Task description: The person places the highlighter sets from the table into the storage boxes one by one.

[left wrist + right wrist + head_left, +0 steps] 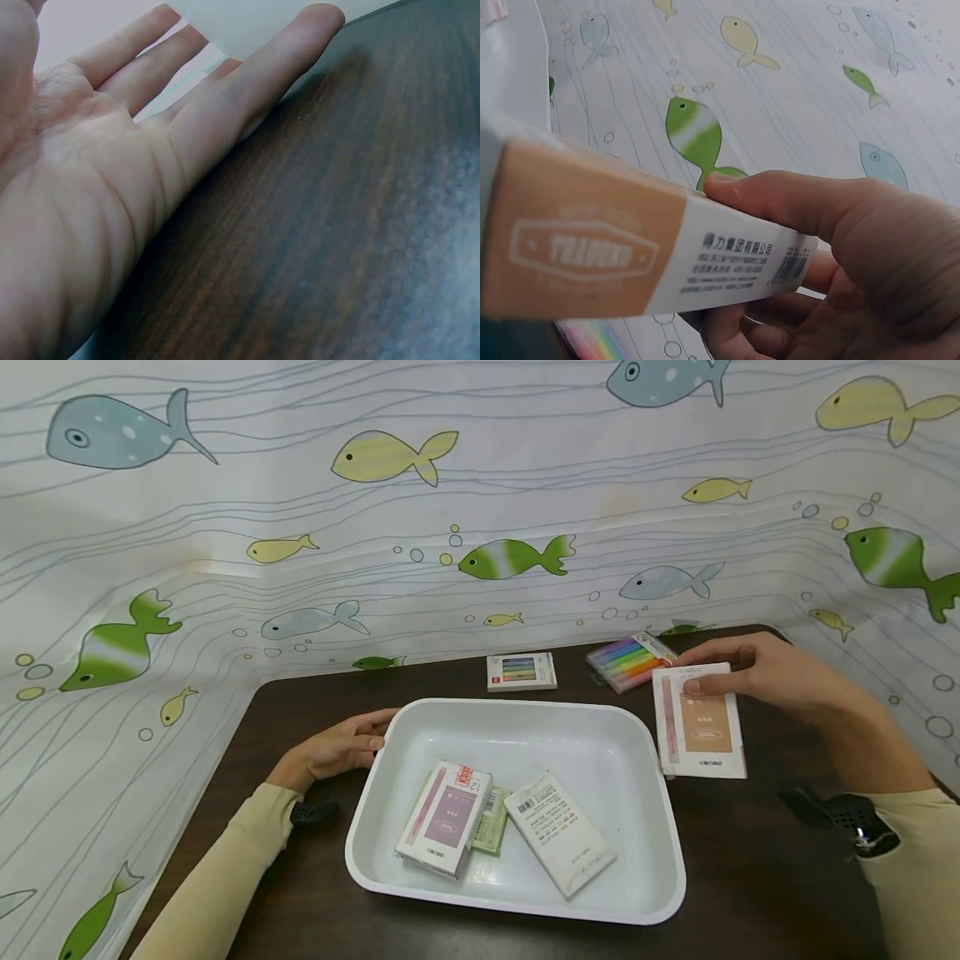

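Note:
My right hand (780,672) pinches a white box with an orange-brown panel (705,727), thumb on its face and fingers behind. The right wrist view shows the box's orange and white side (592,240) with printed text and a barcode. It is held by the white plastic bin's right rim. My left hand (341,745) touches the outside of the bin (637,827) at its upper left, its fingers fairly straight in the left wrist view. Inside the bin, a white box with a purple panel (442,822) lies partly over a green packet (491,827), beside a white box with printed text (558,831).
Behind the bin lies a small white box with a coloured-stripe window (521,672). Near my right hand is a clear pack of rainbow-coloured pens or sticks (626,664). A fish-patterned curtain (420,610) borders the dark wooden table (285,877).

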Motion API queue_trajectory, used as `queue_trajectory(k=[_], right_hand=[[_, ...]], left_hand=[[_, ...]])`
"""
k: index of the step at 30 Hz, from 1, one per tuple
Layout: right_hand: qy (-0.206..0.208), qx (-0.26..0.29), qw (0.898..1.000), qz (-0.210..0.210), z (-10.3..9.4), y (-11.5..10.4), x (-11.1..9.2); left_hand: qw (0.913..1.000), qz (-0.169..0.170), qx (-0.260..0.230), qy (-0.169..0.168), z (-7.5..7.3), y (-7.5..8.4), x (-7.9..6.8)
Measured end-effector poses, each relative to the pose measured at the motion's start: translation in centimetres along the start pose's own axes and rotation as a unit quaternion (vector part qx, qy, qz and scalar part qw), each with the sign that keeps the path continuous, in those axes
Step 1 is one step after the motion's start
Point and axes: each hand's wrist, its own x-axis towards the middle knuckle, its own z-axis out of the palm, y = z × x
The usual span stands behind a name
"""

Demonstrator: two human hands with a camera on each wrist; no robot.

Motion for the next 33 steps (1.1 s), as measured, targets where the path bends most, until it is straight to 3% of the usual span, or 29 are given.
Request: queue_trajectory(k=[19,33], right_hand=[[-0.031,-0.003,0.999,-0.032,1.7,-3.4,-1.1],[-0.100,0.019,0.994,-0.028,4.9,-3.8,0.3]], left_hand=[[1.0000,0.001,-0.003,0.000,0.2,0.1,0.1],[1.0000,0.001,-0.002,-0.001,0.0,0.0,0.1]])
